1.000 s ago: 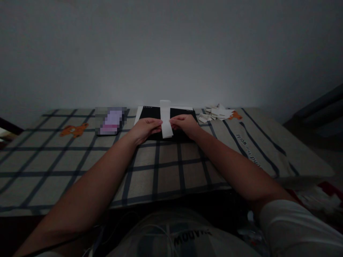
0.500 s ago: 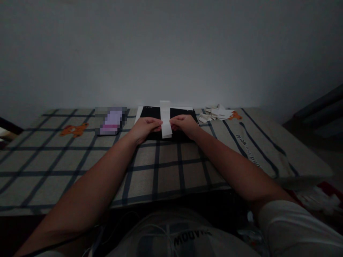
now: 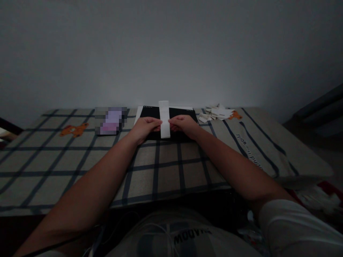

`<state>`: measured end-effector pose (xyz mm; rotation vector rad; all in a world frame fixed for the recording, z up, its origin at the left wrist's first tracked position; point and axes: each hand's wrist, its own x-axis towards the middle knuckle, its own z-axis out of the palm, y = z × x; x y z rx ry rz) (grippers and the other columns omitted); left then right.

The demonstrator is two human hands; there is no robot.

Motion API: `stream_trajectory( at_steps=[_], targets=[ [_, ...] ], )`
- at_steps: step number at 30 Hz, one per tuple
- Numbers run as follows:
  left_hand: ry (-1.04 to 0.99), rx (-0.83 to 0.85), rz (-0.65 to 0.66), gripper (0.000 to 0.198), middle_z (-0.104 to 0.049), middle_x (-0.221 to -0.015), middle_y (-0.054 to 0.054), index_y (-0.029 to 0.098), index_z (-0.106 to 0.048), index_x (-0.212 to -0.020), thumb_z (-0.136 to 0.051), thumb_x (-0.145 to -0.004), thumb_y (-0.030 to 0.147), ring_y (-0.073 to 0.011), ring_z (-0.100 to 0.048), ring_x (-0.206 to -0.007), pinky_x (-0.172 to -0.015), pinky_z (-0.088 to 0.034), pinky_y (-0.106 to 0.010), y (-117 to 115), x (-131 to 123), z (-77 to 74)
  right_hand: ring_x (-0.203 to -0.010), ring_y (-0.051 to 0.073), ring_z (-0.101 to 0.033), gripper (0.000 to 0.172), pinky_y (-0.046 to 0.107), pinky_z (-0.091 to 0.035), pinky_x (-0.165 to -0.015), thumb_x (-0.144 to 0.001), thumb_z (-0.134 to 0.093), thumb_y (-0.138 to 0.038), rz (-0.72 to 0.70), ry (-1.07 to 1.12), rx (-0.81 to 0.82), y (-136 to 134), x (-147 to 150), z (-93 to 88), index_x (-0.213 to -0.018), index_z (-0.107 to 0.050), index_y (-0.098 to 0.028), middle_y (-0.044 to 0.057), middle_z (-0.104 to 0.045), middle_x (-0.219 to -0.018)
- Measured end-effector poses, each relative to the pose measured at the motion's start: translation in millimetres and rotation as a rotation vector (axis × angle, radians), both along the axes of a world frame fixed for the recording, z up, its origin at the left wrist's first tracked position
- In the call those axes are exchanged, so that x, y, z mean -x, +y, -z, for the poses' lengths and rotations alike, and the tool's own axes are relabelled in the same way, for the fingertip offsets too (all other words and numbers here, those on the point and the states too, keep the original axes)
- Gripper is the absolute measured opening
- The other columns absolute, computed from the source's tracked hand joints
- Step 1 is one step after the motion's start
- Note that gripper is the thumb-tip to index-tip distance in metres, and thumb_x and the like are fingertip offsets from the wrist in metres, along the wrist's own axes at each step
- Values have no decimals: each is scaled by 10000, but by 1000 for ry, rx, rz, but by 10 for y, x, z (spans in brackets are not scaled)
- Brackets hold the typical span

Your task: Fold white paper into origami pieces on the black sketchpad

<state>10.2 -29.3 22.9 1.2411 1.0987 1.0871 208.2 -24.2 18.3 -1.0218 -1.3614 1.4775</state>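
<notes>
A long white paper strip (image 3: pixel 164 117) lies lengthwise over a black board (image 3: pixel 179 113) at the far side of a checked cloth. My left hand (image 3: pixel 145 128) pinches the strip's left edge with closed fingers. My right hand (image 3: pixel 183 125) pinches its right edge the same way. Both hands rest on the board, thumbs nearly meeting at the strip. A white sheet (image 3: pixel 138 113) sticks out from under the board's left side.
The checked cloth (image 3: pixel 80 160) covers a table against a pale wall. A blurred purple object (image 3: pixel 110 121) lies left of the board. A pile of small white paper pieces (image 3: pixel 215 113) sits to the right. Orange bear prints mark the cloth.
The strip has straightened slightly, its near end shifting a little left. Both hands stay in place on its edges.
</notes>
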Motion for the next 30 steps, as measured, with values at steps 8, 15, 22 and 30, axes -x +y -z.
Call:
stream_trajectory(
  at_steps=[8, 15, 22, 30],
  targets=[
    [17, 9, -47, 219, -728, -764, -62, 144, -727, -735, -838, -627, 299, -153, -671, -723, -741, -557, -293, 24, 1, 11, -576, 97, -608, 149, 222, -508, -578, -719, -807, -261, -2, -47, -29, -1, -7, -9, -732, -725, -138, 20, -689, -636],
    [-55, 58, 85, 239, -733, -811, -59, 135, -743, -782, -843, -644, 302, -137, -663, -769, -797, -538, -270, 8, 28, -11, -568, 100, -613, 99, 234, -507, -587, -740, -784, -217, 29, -44, -34, -12, -9, -14, -733, -732, -133, 23, -698, -634],
    [-81, 83, 171, 159, -750, -882, -72, 136, -763, -827, -775, -733, 263, -132, -675, -821, -841, -531, -245, -7, 38, -37, -564, 95, -619, 88, 227, -520, -590, -730, -788, -194, 46, -12, 2, -15, 0, -21, -713, -722, -137, 13, -699, -626],
    [-7, 43, 134, 191, -752, -850, -76, 141, -769, -814, -789, -690, 286, -122, -662, -741, -738, -526, -235, 18, 45, -27, -564, 93, -607, 134, 224, -514, -577, -721, -804, -235, 38, -14, -18, 0, 4, -5, -730, -721, -130, 13, -688, -619]
  ],
)
